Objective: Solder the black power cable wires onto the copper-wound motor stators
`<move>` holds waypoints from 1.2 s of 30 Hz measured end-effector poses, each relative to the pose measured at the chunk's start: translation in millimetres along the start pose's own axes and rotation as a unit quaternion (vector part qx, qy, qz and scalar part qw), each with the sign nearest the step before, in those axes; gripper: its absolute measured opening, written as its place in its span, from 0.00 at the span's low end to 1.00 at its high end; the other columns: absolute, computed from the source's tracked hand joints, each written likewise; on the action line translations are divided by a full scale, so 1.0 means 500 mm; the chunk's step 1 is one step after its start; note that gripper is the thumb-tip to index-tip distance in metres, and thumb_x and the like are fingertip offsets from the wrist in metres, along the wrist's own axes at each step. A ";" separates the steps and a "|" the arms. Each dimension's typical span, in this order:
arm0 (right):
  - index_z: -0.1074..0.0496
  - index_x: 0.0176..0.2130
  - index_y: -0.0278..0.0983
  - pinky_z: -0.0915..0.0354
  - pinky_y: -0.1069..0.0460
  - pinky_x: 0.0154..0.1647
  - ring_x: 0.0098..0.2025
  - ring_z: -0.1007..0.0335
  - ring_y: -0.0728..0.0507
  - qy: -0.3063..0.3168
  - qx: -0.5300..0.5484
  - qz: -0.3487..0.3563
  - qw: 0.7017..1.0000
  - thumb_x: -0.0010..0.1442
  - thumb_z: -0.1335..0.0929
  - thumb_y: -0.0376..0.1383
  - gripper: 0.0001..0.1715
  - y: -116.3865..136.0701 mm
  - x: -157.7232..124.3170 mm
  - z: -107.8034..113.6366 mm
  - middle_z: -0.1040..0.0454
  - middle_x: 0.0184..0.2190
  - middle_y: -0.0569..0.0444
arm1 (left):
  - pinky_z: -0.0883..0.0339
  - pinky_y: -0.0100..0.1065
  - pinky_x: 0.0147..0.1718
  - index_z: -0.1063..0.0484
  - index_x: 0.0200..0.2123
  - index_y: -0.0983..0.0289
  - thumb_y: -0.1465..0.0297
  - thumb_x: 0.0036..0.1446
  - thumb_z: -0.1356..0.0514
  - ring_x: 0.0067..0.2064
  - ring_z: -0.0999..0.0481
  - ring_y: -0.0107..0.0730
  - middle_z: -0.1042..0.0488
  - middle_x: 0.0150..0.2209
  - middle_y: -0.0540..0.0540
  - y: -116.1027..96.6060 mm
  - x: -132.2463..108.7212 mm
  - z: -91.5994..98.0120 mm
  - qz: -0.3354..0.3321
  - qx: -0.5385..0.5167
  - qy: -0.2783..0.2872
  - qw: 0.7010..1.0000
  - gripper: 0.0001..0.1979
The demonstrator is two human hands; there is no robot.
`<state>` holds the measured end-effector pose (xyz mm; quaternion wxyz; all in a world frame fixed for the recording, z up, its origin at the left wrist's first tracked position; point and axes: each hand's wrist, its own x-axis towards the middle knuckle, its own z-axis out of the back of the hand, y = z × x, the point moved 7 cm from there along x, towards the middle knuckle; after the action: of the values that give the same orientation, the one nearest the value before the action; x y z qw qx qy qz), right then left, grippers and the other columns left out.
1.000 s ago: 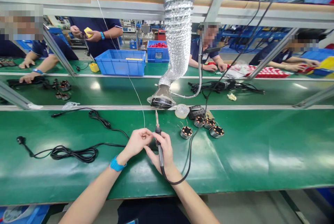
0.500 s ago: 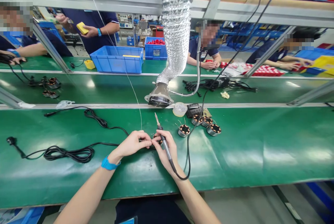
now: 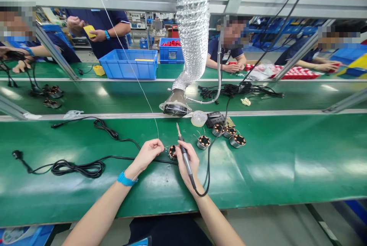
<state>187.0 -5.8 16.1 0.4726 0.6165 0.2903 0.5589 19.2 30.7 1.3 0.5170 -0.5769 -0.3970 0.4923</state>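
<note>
My left hand pinches the lower end of a thin solder wire that hangs down from above. In my right hand is a soldering iron, its tip pointing up and away from me. A small motor stator with copper windings and short wire leads sits between the hands, partly covered by my right fingers, which appear to touch it. A black power cable runs beneath my left hand toward the stator; its end is hidden.
Several stators stand to the right near a translucent round container and a black block. A fume extraction duct hangs ahead. Coiled cable lies left. Co-workers sit or stand across the bench.
My hands have moved apart, uncovering more of the stator between them. The soldering iron has shifted slightly right with my right hand. The view has shifted a little.
</note>
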 end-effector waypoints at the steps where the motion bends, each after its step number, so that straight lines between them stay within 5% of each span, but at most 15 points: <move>1: 0.26 0.47 0.39 0.28 0.50 0.36 0.34 0.26 0.46 -0.014 0.001 -0.011 1.000 0.64 0.33 0.38 0.12 -0.006 -0.001 0.009 0.25 0.37 0.51 | 0.57 0.26 0.20 0.32 0.25 0.66 0.67 0.47 0.39 0.21 0.49 0.20 0.42 0.19 0.44 0.004 0.002 0.001 0.007 -0.003 -0.007 1.000 0.07; 9: 0.24 0.34 0.38 0.34 0.52 0.25 0.21 0.33 0.47 -0.036 0.009 0.011 0.999 0.65 0.36 0.42 0.15 -0.031 -0.026 0.047 0.31 0.20 0.57 | 0.60 0.26 0.19 0.32 0.26 0.65 0.66 0.46 0.38 0.20 0.51 0.19 0.44 0.19 0.43 0.019 0.010 0.003 0.019 -0.008 -0.020 1.000 0.08; 22: 0.24 0.32 0.39 0.35 0.52 0.22 0.22 0.33 0.45 -0.009 -0.004 0.002 1.000 0.64 0.37 0.44 0.17 -0.022 -0.020 0.033 0.32 0.19 0.56 | 0.59 0.26 0.19 0.33 0.25 0.65 0.66 0.47 0.38 0.20 0.50 0.19 0.45 0.18 0.43 0.013 0.009 0.003 0.017 -0.006 -0.027 0.999 0.09; 36: 0.25 0.33 0.36 0.43 0.55 0.19 0.17 0.40 0.51 -0.067 0.069 -0.017 0.995 0.65 0.36 0.42 0.16 -0.027 -0.026 0.047 0.35 0.18 0.59 | 0.57 0.26 0.21 0.32 0.26 0.65 0.67 0.48 0.38 0.20 0.49 0.20 0.42 0.19 0.43 0.016 0.010 0.006 0.006 -0.001 -0.026 1.000 0.07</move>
<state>209.2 -18.3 0.1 0.4565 0.6787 0.3060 0.4872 16.8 34.9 -7.4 0.5029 -0.5672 -0.4073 0.5094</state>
